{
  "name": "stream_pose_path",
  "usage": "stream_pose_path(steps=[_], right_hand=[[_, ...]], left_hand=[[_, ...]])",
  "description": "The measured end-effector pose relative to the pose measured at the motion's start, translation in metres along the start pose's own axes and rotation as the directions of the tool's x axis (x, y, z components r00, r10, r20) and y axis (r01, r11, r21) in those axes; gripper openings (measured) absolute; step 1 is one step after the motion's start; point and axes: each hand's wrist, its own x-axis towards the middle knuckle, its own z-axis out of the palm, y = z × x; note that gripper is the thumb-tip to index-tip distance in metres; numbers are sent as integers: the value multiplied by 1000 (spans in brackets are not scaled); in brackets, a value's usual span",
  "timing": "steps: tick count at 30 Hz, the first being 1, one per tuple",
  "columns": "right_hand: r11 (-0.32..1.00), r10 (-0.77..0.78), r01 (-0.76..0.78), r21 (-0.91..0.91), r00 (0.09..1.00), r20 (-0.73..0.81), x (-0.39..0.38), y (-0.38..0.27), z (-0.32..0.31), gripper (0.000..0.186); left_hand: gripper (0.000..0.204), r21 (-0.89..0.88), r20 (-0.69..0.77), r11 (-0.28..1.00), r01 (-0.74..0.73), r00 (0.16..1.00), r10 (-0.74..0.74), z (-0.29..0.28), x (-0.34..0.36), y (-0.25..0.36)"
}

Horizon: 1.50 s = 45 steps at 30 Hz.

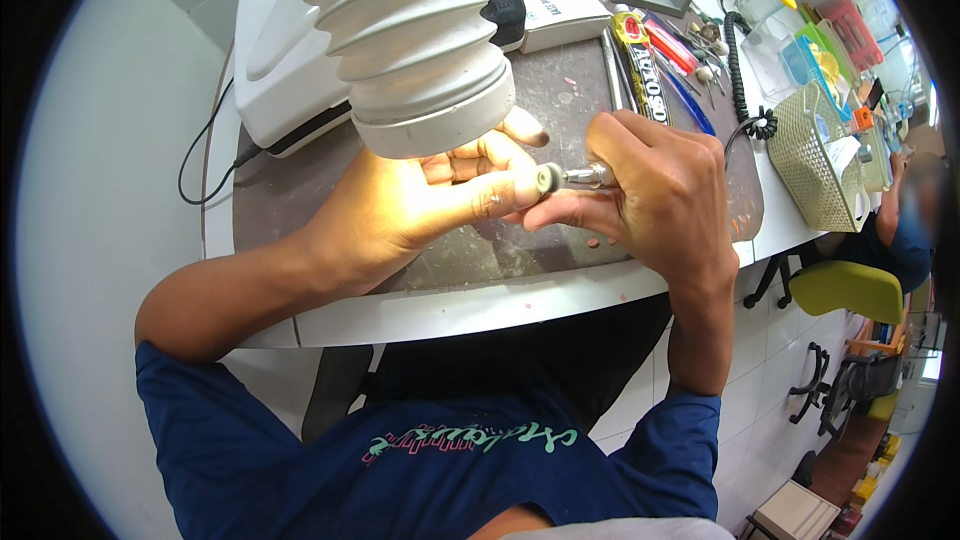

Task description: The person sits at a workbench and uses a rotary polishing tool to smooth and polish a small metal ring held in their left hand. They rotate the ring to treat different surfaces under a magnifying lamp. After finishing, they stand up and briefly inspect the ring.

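My right hand [665,185] is closed around a slim metal rotary handpiece [592,176], its tip turned to the left. A round grey-green grinding bit [549,179] sits on the end of its shaft. Directly beside the bit, my left hand [415,205] is closed, thumb against bent fingers. Whatever it pinches is hidden by the thumb and fingers. One fingertip of that hand looks darkened. Strong light falls on the left hand beneath the mouth of a white ribbed hose [410,50]. Both hands are over a dusty grey mat [500,265], close to each other.
A white machine [290,80] stands at the left, with a white-and-yellow box [565,25] behind. Toward the right lie a yellow tube [638,55], a blue pen [690,105], several small bits and a coiled black cord [738,70]. Beyond is a woven basket [815,165]. Another person sits far right.
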Motion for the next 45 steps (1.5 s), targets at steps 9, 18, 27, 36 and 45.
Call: stream_pose_path(steps=[9, 18, 27, 36, 45], right_hand=[[1000, 16, -16, -3, 999, 35, -2, 1, -1, 64], [996, 90, -90, 5, 996, 8, -3, 0, 1, 66], [1000, -5, 5, -6, 1000, 31, -1, 0, -3, 63], [999, -39, 39, 4, 999, -18, 0, 1, 0, 62], [999, 53, -54, -10, 997, -58, 0, 1, 0, 66]], left_hand=[[44, 13, -4, 1000, 7, 1000, -7, 1, 1, 1], [47, -10, -13, 1000, -18, 1000, 18, 0, 0, -1], [40, -91, 22, 996, 6, 1000, -4, -3, 3, -5], [36, -127, 68, 992, -4, 998, 13, -4, 2, -5], [27, -297, 39, 955, -14, 999, 27, -5, -1, -8]])
